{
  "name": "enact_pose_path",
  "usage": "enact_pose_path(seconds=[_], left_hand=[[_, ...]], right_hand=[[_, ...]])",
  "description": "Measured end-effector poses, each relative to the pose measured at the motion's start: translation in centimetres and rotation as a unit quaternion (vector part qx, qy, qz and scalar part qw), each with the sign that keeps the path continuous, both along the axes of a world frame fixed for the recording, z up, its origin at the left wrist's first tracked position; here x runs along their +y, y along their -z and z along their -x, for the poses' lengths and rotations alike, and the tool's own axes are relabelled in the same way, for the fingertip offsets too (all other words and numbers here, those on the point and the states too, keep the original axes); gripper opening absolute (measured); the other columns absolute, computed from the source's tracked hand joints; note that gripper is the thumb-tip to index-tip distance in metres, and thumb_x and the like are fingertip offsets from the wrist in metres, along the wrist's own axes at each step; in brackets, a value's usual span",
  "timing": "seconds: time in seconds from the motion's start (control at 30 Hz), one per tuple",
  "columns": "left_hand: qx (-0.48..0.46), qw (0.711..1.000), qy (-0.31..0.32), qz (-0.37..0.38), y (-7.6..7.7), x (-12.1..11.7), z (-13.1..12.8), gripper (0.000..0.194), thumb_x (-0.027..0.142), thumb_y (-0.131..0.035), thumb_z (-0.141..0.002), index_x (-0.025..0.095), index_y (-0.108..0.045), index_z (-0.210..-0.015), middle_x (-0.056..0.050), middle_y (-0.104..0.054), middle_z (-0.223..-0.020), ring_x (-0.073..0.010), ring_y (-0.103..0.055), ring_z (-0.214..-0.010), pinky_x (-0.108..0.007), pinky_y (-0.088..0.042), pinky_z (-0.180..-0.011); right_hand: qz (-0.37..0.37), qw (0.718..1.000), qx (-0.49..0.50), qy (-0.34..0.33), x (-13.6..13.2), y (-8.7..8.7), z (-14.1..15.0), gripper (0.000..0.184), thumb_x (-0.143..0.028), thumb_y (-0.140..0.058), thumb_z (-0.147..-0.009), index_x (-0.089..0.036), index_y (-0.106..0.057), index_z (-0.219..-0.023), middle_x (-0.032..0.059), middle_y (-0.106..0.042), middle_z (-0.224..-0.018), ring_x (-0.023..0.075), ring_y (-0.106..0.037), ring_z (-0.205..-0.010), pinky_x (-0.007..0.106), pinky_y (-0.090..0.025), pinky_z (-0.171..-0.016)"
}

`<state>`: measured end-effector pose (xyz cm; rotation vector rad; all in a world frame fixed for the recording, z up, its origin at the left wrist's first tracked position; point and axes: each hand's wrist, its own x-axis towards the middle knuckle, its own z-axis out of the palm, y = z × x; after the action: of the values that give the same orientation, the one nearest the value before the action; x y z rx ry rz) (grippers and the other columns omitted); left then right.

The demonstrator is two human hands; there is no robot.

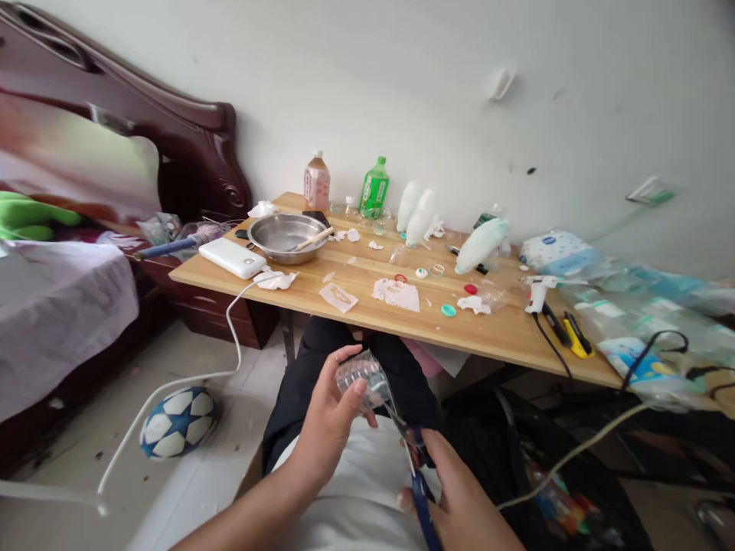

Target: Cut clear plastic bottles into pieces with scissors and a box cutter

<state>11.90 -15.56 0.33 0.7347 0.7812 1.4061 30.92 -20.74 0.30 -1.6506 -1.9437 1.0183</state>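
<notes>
My left hand (336,402) grips a clear, ribbed piece of plastic bottle (363,379) above my lap, thumb on the near side and fingers behind. In my right hand (453,486) is a pair of scissors (423,501) with dark blue handles. Their blades point up and left and meet the right edge of the plastic piece; whether they are fully closed on it is hard to see. On the table (264,291) in front lie paper scraps (396,293), a red cap (471,289) and a green ring-like cap (448,310).
A steel bowl (276,237) with a brush sits left, near a white power bank (233,258). White-coated bottles (422,218) stand behind. To the right are a glue gun (538,295), a yellow cutter (577,337) and clear bottles (660,321). A ball (179,422) rests on the floor.
</notes>
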Motion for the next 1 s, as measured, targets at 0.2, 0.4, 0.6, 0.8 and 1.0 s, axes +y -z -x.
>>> enact_pose_path(seconds=[0.2, 0.4, 0.6, 0.8, 1.0], left_hand=[[-0.086, 0.991, 0.071, 0.078, -1.5, -0.4, 0.6, 0.048, 0.056, -0.066, -0.086, 0.018, -0.054, -0.112, -0.009, -0.071, -0.096, -0.0141, -0.065, -0.059, -0.025, -0.052, -0.05], [-0.054, 0.986, 0.118, 0.103, -2.5, -0.7, 0.9, 0.055, 0.066, -0.061, -0.084, 0.019, -0.052, -0.11, -0.008, -0.069, -0.1, -0.0148, -0.065, -0.045, -0.022, -0.044, -0.036], [-0.041, 0.99, 0.103, 0.09, -2.3, -0.7, 0.7, 0.052, 0.053, -0.074, -0.08, 0.019, -0.049, -0.111, -0.011, -0.067, -0.111, -0.0129, -0.064, -0.056, -0.022, -0.047, -0.041], [-0.022, 0.993, 0.097, 0.065, -1.8, -0.7, 0.4, 0.048, 0.046, -0.076, -0.081, 0.02, -0.049, -0.112, -0.01, -0.066, -0.115, -0.0131, -0.064, -0.06, -0.023, -0.049, -0.043], [-0.028, 0.994, 0.087, 0.067, -1.7, -0.9, -0.1, 0.047, 0.05, -0.071, -0.085, 0.021, -0.048, -0.113, -0.009, -0.067, -0.111, -0.0122, -0.063, -0.057, -0.023, -0.048, -0.042]], right_hand=[[-0.133, 0.989, -0.051, 0.05, 1.2, 1.5, -0.9, 0.012, -0.034, -0.058, -0.088, -0.024, -0.059, -0.095, 0.0043, -0.062, -0.089, 0.0225, -0.064, -0.084, 0.034, -0.055, -0.079], [-0.168, 0.982, -0.066, 0.06, 2.1, 1.1, -1.6, 0.014, -0.037, -0.054, -0.094, -0.024, -0.054, -0.09, 0.0036, -0.059, -0.085, 0.021, -0.062, -0.079, 0.035, -0.054, -0.076], [-0.136, 0.989, -0.055, -0.01, 1.6, 0.0, -1.5, 0.006, -0.028, -0.052, -0.093, -0.022, -0.054, -0.092, 0.0037, -0.059, -0.087, 0.0195, -0.062, -0.08, 0.032, -0.053, -0.076], [-0.046, 0.999, -0.024, -0.018, 0.6, 0.2, -0.9, 0.016, -0.037, -0.053, -0.093, -0.021, -0.054, -0.092, 0.0034, -0.061, -0.087, 0.0184, -0.062, -0.079, 0.029, -0.051, -0.075], [-0.016, 1.0, -0.011, -0.022, 0.3, 0.0, -1.2, 0.013, -0.034, -0.053, -0.092, -0.02, -0.055, -0.092, 0.0036, -0.062, -0.089, 0.0179, -0.061, -0.08, 0.029, -0.05, -0.077]])
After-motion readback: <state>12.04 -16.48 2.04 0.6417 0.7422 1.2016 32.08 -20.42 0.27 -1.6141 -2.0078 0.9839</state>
